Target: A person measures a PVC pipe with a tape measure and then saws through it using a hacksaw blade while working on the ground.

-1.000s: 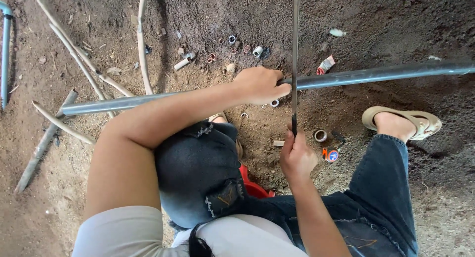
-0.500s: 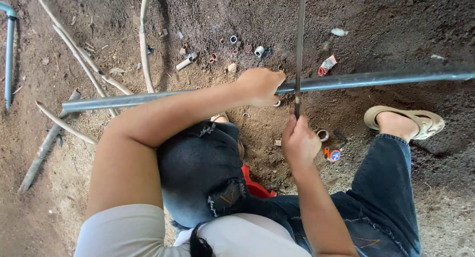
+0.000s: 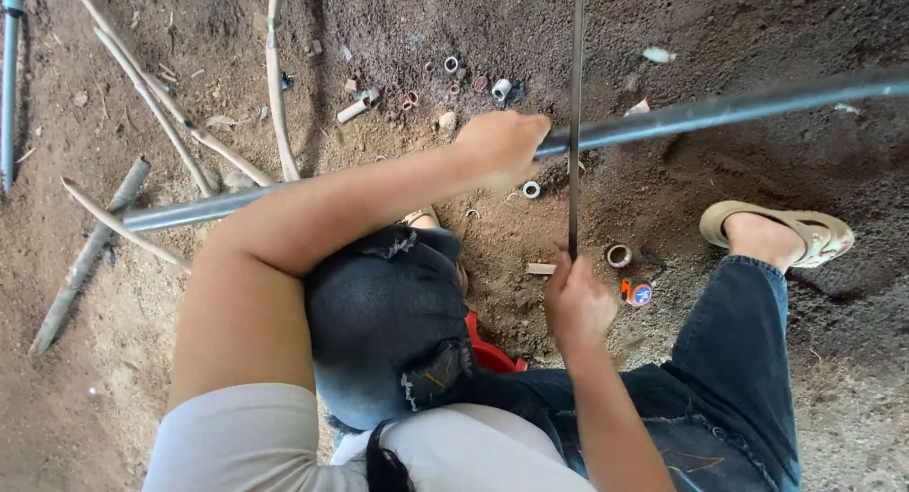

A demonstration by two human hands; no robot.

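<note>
Pipe (image 3: 710, 113) lying long axis left-right above dirt floor (image 3: 114, 359), just past my knees. I'm clamping left hand (image 3: 502, 146) over it, fingers clenched round pipe. Saw blade (image 3: 575, 123) running near-far, crossing pipe just right of that hand. Right hand (image 3: 578, 303) gripping blade's near end, fingers closed. Fittings (image 3: 473, 80) scattered far side; sandalled foot (image 3: 776, 234) right; open dirt left.

Long grey pipe (image 3: 720, 111) held level above the dirt, thin dark saw blade (image 3: 574, 123) set upright across it, touching
</note>
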